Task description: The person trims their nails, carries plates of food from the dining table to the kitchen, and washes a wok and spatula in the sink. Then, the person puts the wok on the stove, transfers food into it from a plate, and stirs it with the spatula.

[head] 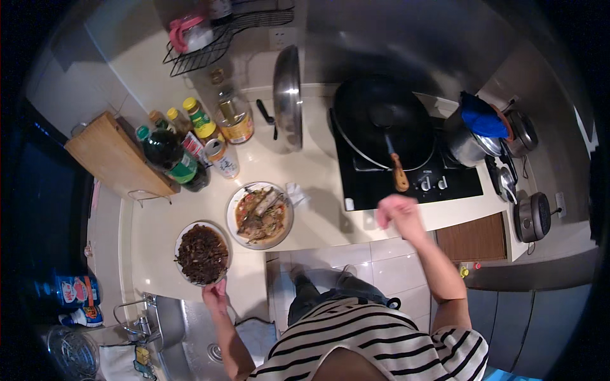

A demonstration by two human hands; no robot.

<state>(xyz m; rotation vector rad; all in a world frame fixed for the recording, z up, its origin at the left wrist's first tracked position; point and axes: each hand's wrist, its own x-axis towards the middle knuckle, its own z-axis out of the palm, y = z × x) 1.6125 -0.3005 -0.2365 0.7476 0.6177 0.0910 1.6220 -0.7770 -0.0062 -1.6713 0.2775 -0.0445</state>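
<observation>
My left hand [215, 294] grips the near rim of a white plate [227, 276] heaped with a dark cooked dish [202, 255], at the counter's left part. Beside it stands a second plate [289, 232] with a cooked fish in reddish sauce [261, 216]. My right hand [396, 212], somewhat blurred, hovers near the front edge of the black gas hob [457, 193]; its fingers look curled, but whether it holds anything cannot be told. Just beyond it, a black wok [364, 105] sits on the hob with a wooden-handled spatula [400, 176] in it.
Bottles, among them a dark soda bottle [167, 155] and an oil bottle [233, 119], stand behind the plates with a can [221, 159]. A steel lid [288, 100] stands upright near the wall. A metal pot [464, 143] is at the hob's right; the sink [200, 333] lies at lower left.
</observation>
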